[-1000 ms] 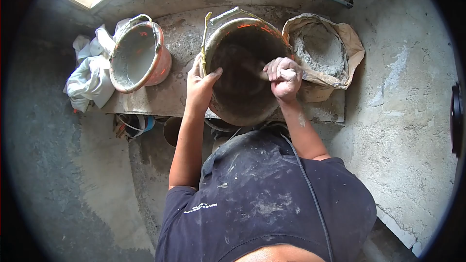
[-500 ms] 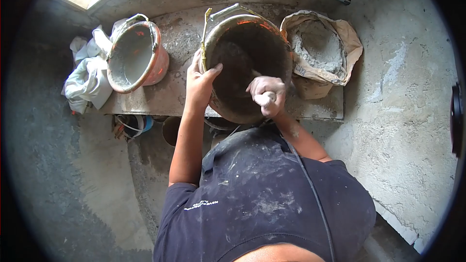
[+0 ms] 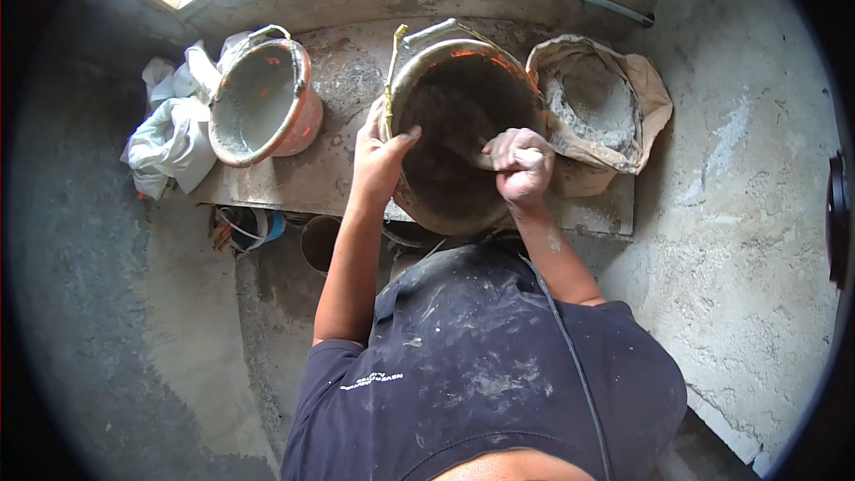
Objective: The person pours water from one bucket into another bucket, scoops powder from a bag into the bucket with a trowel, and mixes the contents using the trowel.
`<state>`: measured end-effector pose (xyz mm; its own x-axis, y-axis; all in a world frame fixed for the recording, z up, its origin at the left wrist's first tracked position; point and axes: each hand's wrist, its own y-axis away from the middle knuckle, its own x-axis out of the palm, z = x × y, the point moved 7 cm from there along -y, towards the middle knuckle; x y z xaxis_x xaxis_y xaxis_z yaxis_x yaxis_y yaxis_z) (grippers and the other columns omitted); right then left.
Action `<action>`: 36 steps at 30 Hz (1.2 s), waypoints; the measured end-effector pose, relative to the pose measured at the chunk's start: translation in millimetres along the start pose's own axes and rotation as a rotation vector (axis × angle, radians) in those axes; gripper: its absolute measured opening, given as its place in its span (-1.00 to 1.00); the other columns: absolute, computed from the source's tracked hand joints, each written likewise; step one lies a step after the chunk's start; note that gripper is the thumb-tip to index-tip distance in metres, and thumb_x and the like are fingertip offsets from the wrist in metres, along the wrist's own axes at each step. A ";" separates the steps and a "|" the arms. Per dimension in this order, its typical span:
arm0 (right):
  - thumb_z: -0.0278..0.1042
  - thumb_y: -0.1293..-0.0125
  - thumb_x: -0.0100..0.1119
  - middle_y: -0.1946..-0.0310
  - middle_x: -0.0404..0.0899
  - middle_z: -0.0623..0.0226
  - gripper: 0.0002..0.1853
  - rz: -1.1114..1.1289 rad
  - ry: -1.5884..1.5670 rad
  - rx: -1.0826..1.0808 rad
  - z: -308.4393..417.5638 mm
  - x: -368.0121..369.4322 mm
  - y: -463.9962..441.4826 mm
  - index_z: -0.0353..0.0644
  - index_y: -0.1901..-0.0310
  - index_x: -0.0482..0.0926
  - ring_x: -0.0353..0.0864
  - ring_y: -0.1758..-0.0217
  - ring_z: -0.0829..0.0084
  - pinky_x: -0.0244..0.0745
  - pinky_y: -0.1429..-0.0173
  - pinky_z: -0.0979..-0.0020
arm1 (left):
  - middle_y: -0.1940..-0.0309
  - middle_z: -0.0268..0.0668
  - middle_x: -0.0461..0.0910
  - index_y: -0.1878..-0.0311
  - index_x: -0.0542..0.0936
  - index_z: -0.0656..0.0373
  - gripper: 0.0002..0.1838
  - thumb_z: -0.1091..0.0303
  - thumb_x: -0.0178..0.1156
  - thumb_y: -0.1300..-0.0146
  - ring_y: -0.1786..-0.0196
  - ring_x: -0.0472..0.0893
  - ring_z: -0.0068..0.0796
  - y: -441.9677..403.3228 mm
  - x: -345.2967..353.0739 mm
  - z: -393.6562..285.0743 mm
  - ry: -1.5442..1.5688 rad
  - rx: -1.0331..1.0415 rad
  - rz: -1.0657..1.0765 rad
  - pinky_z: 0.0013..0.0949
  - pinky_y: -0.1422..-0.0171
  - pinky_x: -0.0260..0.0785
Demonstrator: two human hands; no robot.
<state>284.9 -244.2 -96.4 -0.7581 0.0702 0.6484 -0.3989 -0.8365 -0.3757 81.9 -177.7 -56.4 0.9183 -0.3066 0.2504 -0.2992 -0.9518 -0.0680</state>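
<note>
A large mortar-crusted bucket (image 3: 419, 200) is tilted with its mouth toward me, and its handle (image 3: 432, 31) rests against the far rim. My left hand (image 3: 380, 156) grips the left side of the bucket's rim, thumb over the inside. At the right side of the opening, my right hand (image 3: 524, 160) is closed around the handle of a tool (image 3: 484, 160). The tool's far end lies in the dark inside of the bucket, so I cannot make out its kind.
An orange bucket (image 3: 307, 120) with grey mix stands left, beside white sacks (image 3: 174, 142). To the right is an open paper bag (image 3: 655, 107) of grey powder. All rest on a rough ledge (image 3: 343, 62). Smaller containers (image 3: 319, 245) sit below. A concrete wall (image 3: 730, 214) bounds the right.
My right hand has moved right with the tool, toward the bucket's right rim, and its wrist has turned. My left hand still grips the rim. The whole view has shifted slightly.
</note>
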 end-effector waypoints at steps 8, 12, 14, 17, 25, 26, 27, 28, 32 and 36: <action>-0.46 -0.03 -0.05 0.69 0.39 0.25 -0.84 0.146 0.216 -0.267 33.9 2.3 -44.4 -0.24 0.64 0.31 0.39 0.62 0.43 0.57 0.25 0.24 | -0.24 -0.21 0.53 -0.40 0.38 0.35 -0.34 0.54 0.28 -0.20 -0.30 0.49 -0.44 -0.6 1.1 1.7 -0.080 0.025 -0.005 -0.33 -0.47 0.26; -0.44 -0.05 -0.05 0.70 0.42 0.26 -0.82 0.207 0.302 -0.202 15.1 4.0 -19.6 -0.25 0.66 0.34 0.45 0.61 0.41 0.58 0.28 0.26 | -0.24 -0.22 0.53 -0.41 0.38 0.35 -0.33 0.54 0.28 -0.19 -0.30 0.49 -0.45 -1.2 1.6 0.5 -0.027 -0.004 0.007 -0.34 -0.47 0.25; -0.43 -0.03 0.01 0.70 0.45 0.28 -0.81 0.245 0.325 -0.135 14.4 16.3 -3.8 -0.23 0.68 0.36 0.48 0.60 0.40 0.59 0.28 0.26 | -0.23 -0.21 0.54 -0.42 0.37 0.35 -0.32 0.54 0.28 -0.19 -0.29 0.50 -0.44 -0.7 -0.5 2.5 -0.003 -0.002 0.005 -0.34 -0.46 0.26; -0.42 -0.03 0.04 0.70 0.47 0.30 -0.81 0.267 0.260 -0.080 12.6 31.2 18.3 -0.23 0.67 0.38 0.49 0.60 0.40 0.60 0.28 0.27 | -0.23 -0.21 0.54 -0.42 0.37 0.35 -0.32 0.54 0.27 -0.20 -0.28 0.52 -0.43 -4.2 -5.6 6.7 -0.053 0.006 0.013 -0.33 -0.46 0.28; -0.45 0.03 0.05 0.69 0.45 0.24 -0.88 0.197 -0.044 -0.003 17.2 32.8 10.9 -0.23 0.62 0.36 0.45 0.61 0.42 0.56 0.27 0.28 | -0.25 -0.18 0.54 -0.43 0.36 0.35 -0.31 0.57 0.27 -0.19 -0.29 0.52 -0.41 -2.6 -4.0 4.4 0.021 -0.020 -0.002 -0.31 -0.46 0.30; -0.43 -0.01 0.04 0.70 0.42 0.25 -0.84 0.205 -0.016 0.013 12.3 29.9 9.0 -0.22 0.63 0.34 0.42 0.62 0.43 0.55 0.28 0.29 | -0.24 -0.18 0.54 -0.43 0.35 0.35 -0.31 0.57 0.27 -0.19 -0.29 0.52 -0.41 -2.9 -4.4 4.8 0.008 -0.017 -0.003 -0.31 -0.46 0.30; -0.43 -0.01 0.04 0.70 0.42 0.25 -0.84 0.210 -0.019 0.013 7.6 26.6 6.3 -0.22 0.63 0.34 0.42 0.62 0.43 0.55 0.28 0.29 | -0.24 -0.18 0.55 -0.43 0.35 0.35 -0.31 0.57 0.26 -0.19 -0.29 0.52 -0.40 -2.8 -4.8 4.8 -0.003 -0.015 -0.003 -0.31 -0.46 0.30; -0.42 -0.04 0.04 0.70 0.42 0.25 -0.83 0.173 0.019 0.011 3.1 20.1 2.6 -0.22 0.63 0.34 0.41 0.63 0.43 0.54 0.29 0.29 | -0.24 -0.18 0.55 -0.43 0.35 0.35 -0.31 0.57 0.26 -0.19 -0.29 0.52 -0.40 -2.6 -4.8 3.9 -0.002 -0.013 -0.007 -0.31 -0.46 0.30; -0.39 -0.09 -0.03 0.71 0.36 0.26 -0.80 0.090 0.087 -0.065 4.0 0.0 -24.3 -0.19 0.63 0.30 0.37 0.65 0.43 0.53 0.32 0.29 | -0.24 -0.18 0.54 -0.43 0.36 0.36 -0.32 0.57 0.26 -0.19 -0.29 0.52 -0.40 -2.4 -0.5 1.5 -0.022 0.002 0.005 -0.31 -0.46 0.29; -0.45 -0.03 -0.05 0.70 0.36 0.27 -0.86 0.192 0.081 -0.259 24.1 6.0 -47.6 -0.21 0.62 0.30 0.38 0.64 0.43 0.57 0.28 0.27 | -0.23 -0.20 0.55 -0.41 0.38 0.36 -0.33 0.55 0.26 -0.18 -0.27 0.53 -0.41 -3.1 -1.3 2.9 -0.038 0.012 -0.005 -0.32 -0.45 0.30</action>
<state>311.8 -217.1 -58.6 -0.8665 -0.0238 0.4986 -0.3548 -0.6734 -0.6486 82.4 -174.4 -59.3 0.9290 -0.3022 0.2136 -0.2920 -0.9532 -0.0786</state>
